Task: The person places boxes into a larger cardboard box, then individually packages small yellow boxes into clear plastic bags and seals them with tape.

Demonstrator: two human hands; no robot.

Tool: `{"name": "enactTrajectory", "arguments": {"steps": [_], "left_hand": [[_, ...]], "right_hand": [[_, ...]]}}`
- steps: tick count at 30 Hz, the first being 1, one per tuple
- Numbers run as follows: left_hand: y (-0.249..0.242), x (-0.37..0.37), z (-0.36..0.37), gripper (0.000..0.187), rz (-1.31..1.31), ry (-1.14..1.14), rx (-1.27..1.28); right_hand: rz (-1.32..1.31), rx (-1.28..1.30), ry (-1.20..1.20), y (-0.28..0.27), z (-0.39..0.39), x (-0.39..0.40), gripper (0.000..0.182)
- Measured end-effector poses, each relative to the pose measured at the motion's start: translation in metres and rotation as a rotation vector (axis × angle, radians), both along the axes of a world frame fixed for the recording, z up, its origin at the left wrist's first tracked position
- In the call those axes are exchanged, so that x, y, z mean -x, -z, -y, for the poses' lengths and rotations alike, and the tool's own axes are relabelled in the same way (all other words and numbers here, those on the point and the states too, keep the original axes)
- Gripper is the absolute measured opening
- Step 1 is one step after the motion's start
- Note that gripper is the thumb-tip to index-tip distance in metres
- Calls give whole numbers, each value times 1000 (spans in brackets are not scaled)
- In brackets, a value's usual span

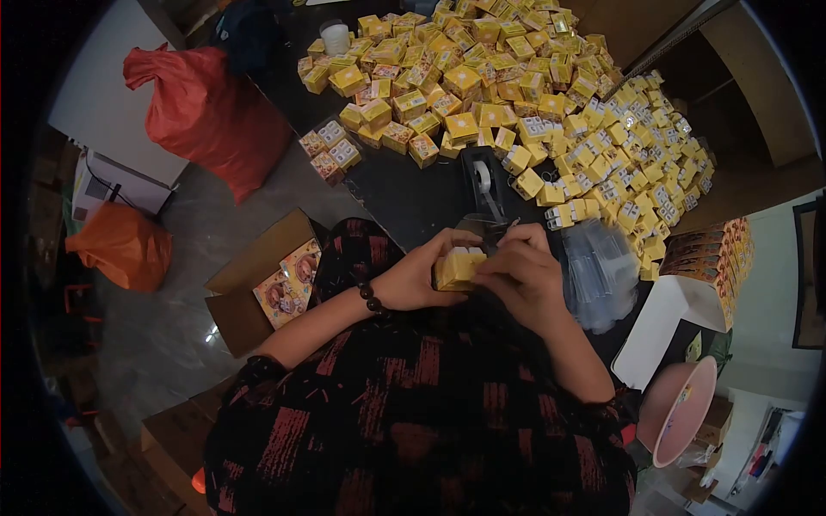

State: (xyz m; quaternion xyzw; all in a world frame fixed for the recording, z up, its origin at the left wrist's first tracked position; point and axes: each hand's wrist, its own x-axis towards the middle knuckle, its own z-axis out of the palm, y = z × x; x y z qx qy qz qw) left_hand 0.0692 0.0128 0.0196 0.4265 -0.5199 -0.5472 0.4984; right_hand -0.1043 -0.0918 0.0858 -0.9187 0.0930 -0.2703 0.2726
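Near the middle of the view, a small yellow box block (459,268) with whitish tops is held in my left hand (416,277), fingers wrapped round its side. My right hand (527,273) pinches at the block's right edge; its fingertips partly hide what they grip. Just beyond the hands stands a black tape dispenser (487,185) with a clear roll. Clear plastic sleeves (598,279) lie to the right of my right hand. A large heap of yellow boxes (462,83) covers the far part of the black table (397,193).
An open carton (225,297) with printed boxes sits at the left. Red (211,116) and orange sacks (129,248) stand on the floor. A white display box (658,331) and a pink basin (682,411) are at the right. A white cup (335,39) stands beside the heap.
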Motion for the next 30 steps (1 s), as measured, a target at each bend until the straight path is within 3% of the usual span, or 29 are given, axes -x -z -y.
{"name": "enactTrajectory", "arguments": {"steps": [2,6,8,9,10,11,13,17,20,22,27,29,30], "left_hand": [[1,1,0,75,36,-7,12],[1,-1,-2,74,-17,-15,21],[-1,-1,-4,72,-86,-14,15],[-3,0,-5,66,-316,8,-28],[-3,1,-5,61,-545,30,-72],[-2,1,-6,61,-545,31,-73],[4,-1,-7,57,-573,31,-254],[19,-1,-2,55,-479,181,-146],[20,2,-8,56,-696,251,-268],[7,5,-13,55,-873,110,-443],[8,1,-12,64,-509,169,-262],[7,1,-9,66,-444,165,-241],[7,0,-7,64,-354,160,-203]], "right_hand": [[56,-220,145,5,-4,-3,22],[68,-152,-12,14,-9,-1,26],[193,-485,227,25,-20,3,30],[192,-485,227,29,-21,1,30],[263,-651,197,34,-22,0,30],[335,-817,167,36,-23,-1,30],[265,-696,142,35,-24,3,29],[143,-340,-3,36,-19,4,25],[192,-556,-20,48,-19,2,23],[258,-624,-14,63,-18,2,24],[406,-836,-119,42,-21,-1,27],[51,-629,44,20,-21,-1,25],[52,-629,50,23,-20,0,25]]}}
